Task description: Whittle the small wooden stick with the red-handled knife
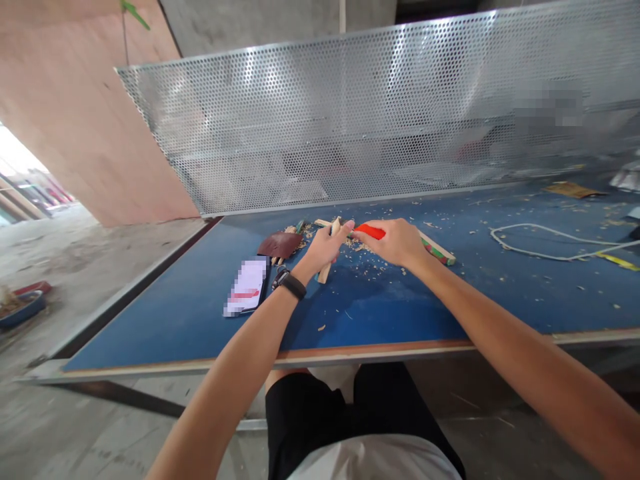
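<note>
My left hand (321,253) is closed around a pale wooden piece (336,225), whose top shows above the fingers. My right hand (397,241) grips a tool with a red-orange handle (370,231); its working end meets the wood near my left thumb and is too small to make out. Wood shavings (367,257) lie on the blue table under both hands. Below my left hand the end of a wooden stick (324,273) shows; I cannot tell whether it belongs to the held piece. Behind my right wrist lies a strip with a green and red pattern (439,251).
A phone (247,287) and a curved brown sheet (280,245) over some wooden sticks lie left of my hands. A perforated metal panel (350,120) stands along the back of the blue table (170,313). To the right are a looped white cord (540,257) and a yellow strip (617,261).
</note>
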`<action>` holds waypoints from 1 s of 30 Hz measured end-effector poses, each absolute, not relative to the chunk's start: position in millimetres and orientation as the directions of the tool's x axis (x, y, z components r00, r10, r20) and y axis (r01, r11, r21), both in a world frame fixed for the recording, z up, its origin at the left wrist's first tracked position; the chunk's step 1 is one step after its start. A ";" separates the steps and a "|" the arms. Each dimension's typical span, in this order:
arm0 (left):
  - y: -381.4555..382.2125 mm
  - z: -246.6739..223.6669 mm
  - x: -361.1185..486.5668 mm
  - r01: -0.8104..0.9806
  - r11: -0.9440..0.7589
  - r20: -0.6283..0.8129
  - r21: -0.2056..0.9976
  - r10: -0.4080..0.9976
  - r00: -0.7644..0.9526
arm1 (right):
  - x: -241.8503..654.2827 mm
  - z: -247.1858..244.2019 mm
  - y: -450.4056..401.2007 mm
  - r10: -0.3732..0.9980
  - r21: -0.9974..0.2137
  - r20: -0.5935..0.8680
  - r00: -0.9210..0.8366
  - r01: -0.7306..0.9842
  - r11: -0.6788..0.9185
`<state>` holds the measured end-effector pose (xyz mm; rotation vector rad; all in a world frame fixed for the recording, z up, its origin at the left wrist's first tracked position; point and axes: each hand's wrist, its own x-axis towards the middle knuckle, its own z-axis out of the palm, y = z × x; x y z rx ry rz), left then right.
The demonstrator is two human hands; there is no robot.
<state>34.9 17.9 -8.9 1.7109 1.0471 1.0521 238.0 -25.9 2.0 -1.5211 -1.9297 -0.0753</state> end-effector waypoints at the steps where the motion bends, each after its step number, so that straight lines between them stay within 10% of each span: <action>1: 18.4 -9.4 35.3 0.207 -0.284 0.219 0.936 0.932 0.290 | 238.7 2.0 -25.6 0.844 -0.358 0.528 -0.094 0.876 0.322; 19: 20.1 2.2 33.0 -0.175 0.019 0.072 0.984 0.861 0.503 | 247.0 -4.2 -18.1 0.884 -0.476 0.435 -0.169 0.790 0.386; 30: 29.9 -10.2 35.5 -0.189 -0.309 0.350 0.932 0.902 0.253 | 248.9 -10.0 -9.1 0.901 -0.459 0.430 -0.066 0.843 0.281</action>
